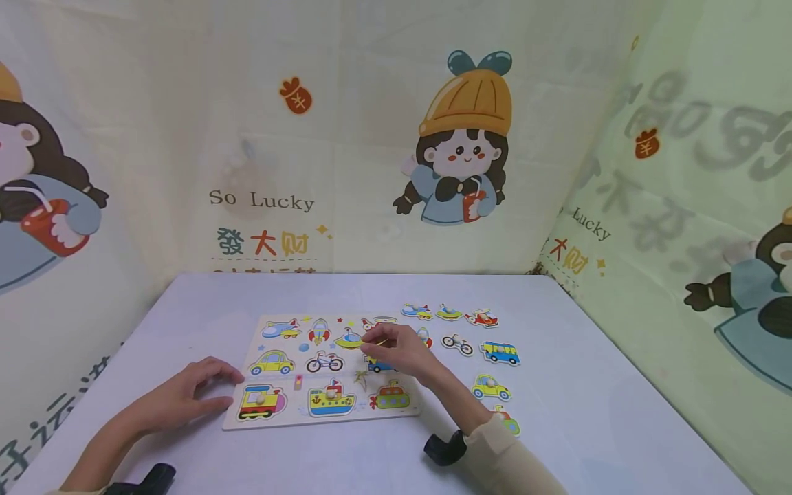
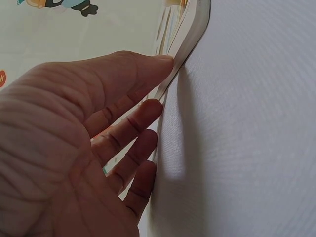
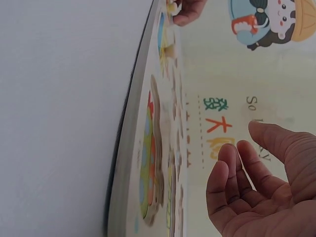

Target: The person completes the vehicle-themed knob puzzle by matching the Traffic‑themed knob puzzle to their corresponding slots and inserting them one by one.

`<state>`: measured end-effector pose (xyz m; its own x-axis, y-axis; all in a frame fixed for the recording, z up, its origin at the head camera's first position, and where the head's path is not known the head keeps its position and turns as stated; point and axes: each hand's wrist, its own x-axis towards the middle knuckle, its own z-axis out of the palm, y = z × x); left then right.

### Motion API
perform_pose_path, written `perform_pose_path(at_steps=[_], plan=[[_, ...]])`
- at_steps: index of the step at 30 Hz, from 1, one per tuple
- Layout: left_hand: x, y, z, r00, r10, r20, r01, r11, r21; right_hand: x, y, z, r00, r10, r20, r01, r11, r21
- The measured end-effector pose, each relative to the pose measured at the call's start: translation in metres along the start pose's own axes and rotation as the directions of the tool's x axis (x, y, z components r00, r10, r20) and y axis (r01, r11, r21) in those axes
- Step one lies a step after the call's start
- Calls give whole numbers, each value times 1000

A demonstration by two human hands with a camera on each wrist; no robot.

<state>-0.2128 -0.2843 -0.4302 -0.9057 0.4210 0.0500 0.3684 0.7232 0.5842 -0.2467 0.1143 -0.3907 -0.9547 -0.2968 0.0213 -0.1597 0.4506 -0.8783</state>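
Note:
A wooden vehicle puzzle board [image 1: 291,375] lies flat on the table. My left hand [image 1: 188,392] rests at its left edge; in the left wrist view the thumb [image 2: 148,69] touches the board's side, with the other fingers spread along it. Over the board's right part hovers my right hand [image 1: 402,350], fingers loosely bent and holding nothing in the right wrist view. It partly covers the printed bus [image 1: 379,364] and helicopter, beside the printed flying saucer [image 1: 349,339]. A train piece [image 1: 261,402] and a ship piece [image 1: 332,399] sit in the front row, left of the printed submarine [image 1: 392,395].
Loose pieces lie right of the board: a plane [image 1: 417,311], a flying saucer [image 1: 449,312], a helicopter [image 1: 482,317], a bicycle [image 1: 458,344], a bus [image 1: 500,353], a car [image 1: 491,387], a rocket [image 1: 425,337] and a submarine [image 1: 510,423], the last two partly hidden by the right arm.

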Motion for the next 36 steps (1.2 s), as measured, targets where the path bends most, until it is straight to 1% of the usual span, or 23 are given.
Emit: perform_pose_path(at_steps=[4, 12, 15, 22, 28, 32, 36], plan=[[-1, 1, -1, 1000, 4, 5, -4, 1000, -14, -1, 6, -4, 1000, 18, -11, -18, 1000, -2], [-2, 2, -1, 1000, -5, 2, 5, 1000, -14, -2, 14, -14, 998, 50, -34, -52, 997, -56], [-1, 2, -1, 1000, -1, 1, 1, 1000, -16, -2, 16, -19, 996, 73, -52, -77, 995, -70], [-2, 2, -2, 1000, 7, 3, -7, 999, -33, -2, 22, -32, 993, 67, -100, -77, 991, -106], [-1, 2, -2, 1000, 27, 6, -26, 998, -50, -1, 25, -44, 986, 85, -145, -102, 989, -111], [-1, 2, -3, 1000, 28, 5, -27, 998, -49, -1, 30, -53, 984, 69, -163, -89, 988, -124], [-1, 1, -2, 1000, 27, 0, -27, 999, -47, -2, 34, -59, 980, 91, -177, -114, 986, -123]])
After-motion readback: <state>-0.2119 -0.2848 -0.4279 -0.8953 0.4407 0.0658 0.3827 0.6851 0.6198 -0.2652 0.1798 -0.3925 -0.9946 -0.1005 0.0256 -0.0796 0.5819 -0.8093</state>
